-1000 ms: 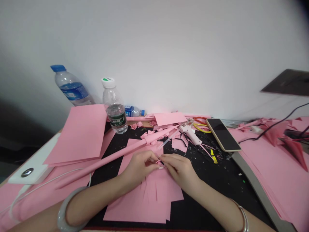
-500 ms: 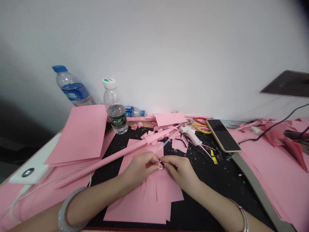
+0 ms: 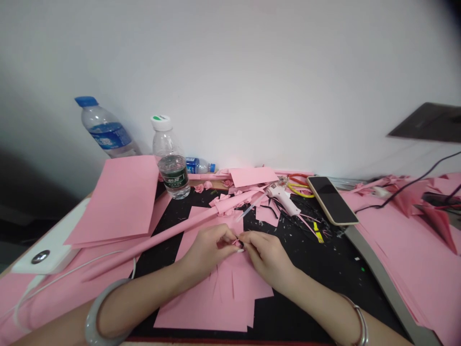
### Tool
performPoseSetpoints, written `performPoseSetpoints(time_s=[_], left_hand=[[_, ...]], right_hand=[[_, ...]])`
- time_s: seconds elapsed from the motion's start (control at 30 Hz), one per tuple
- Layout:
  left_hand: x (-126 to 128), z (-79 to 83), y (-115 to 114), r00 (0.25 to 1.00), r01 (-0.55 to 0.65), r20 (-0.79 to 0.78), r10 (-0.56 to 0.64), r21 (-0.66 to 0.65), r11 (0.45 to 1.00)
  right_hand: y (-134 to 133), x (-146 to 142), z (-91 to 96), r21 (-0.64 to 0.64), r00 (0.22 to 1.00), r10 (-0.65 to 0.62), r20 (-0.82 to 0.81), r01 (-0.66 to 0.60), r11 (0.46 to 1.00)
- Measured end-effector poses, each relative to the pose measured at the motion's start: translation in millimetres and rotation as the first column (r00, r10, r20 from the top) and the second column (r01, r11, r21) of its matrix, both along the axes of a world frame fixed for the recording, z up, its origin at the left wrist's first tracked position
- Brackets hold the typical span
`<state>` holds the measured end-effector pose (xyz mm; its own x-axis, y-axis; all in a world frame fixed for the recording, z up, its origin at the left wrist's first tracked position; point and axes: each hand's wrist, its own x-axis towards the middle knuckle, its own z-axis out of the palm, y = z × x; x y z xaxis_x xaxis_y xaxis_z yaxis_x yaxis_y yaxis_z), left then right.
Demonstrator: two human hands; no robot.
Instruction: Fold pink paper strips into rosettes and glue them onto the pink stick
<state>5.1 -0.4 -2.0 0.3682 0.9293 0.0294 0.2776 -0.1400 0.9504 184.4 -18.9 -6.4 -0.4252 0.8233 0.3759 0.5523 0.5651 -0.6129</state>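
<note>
My left hand (image 3: 206, 254) and my right hand (image 3: 268, 257) meet at the fingertips, and both pinch a tiny pink paper curl (image 3: 237, 243) with a dark bit at its edge. Most of that curl is hidden by my fingers. Below my hands lies a pink paper sheet (image 3: 216, 310) with slits cut along one side, resting on a black cutting mat (image 3: 288, 302). A long rolled pink paper stem (image 3: 154, 245) runs diagonally just beyond my left hand, without touching it.
A white hot glue gun (image 3: 284, 200) and red-and-yellow scissors (image 3: 298, 185) lie among pink scraps at the back. A phone (image 3: 333, 201) sits to their right. Pink sheets (image 3: 120, 202) and water bottles (image 3: 170, 166) stand at the left; a metal ruler (image 3: 382, 283) edges the mat.
My fingers have shifted slightly around the tiny curl, and my right hand has rotated a little. The view has moved slightly, while the objects on the table remain in place.
</note>
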Motion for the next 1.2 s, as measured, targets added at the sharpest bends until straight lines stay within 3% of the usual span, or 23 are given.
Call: performPoseSetpoints(time_s=[0.2,0.37,0.57,0.7,0.93,1.2], left_hand=[[0.6,4.4,5.5,0.975,-0.006,0.217,0.041,-0.163,0.987],[0.1,1.2,9.5,0.956,0.034,0.291,0.037,-0.234,0.972],[-0.3,5.3,7.2,0.968,0.015,0.249,0.027,-0.164,0.986],[2.0,7.9,3.7,0.958,0.052,0.285,0.01,-0.209,0.977],[3.0,5.0,1.2,0.992,0.1,0.078,-0.096,-0.048,0.994],[2.9,2.5,0.2,0.998,0.058,0.042,-0.056,-0.026,0.998]], right_hand=[[1.0,0.2,2.9,0.0,0.988,-0.088,-0.126,0.088,0.996],[1.2,0.9,4.4,-0.002,0.984,-0.093,-0.152,0.094,0.996],[1.8,2.5,12.0,0.013,0.979,-0.076,-0.19,0.08,0.997],[0.5,1.0,14.2,0.049,0.974,-0.023,-0.224,0.035,0.998],[-0.3,-2.8,10.2,0.04,0.977,0.014,-0.213,-0.006,0.999],[-0.7,-3.0,10.4,0.038,0.972,0.018,-0.234,-0.009,0.999]])
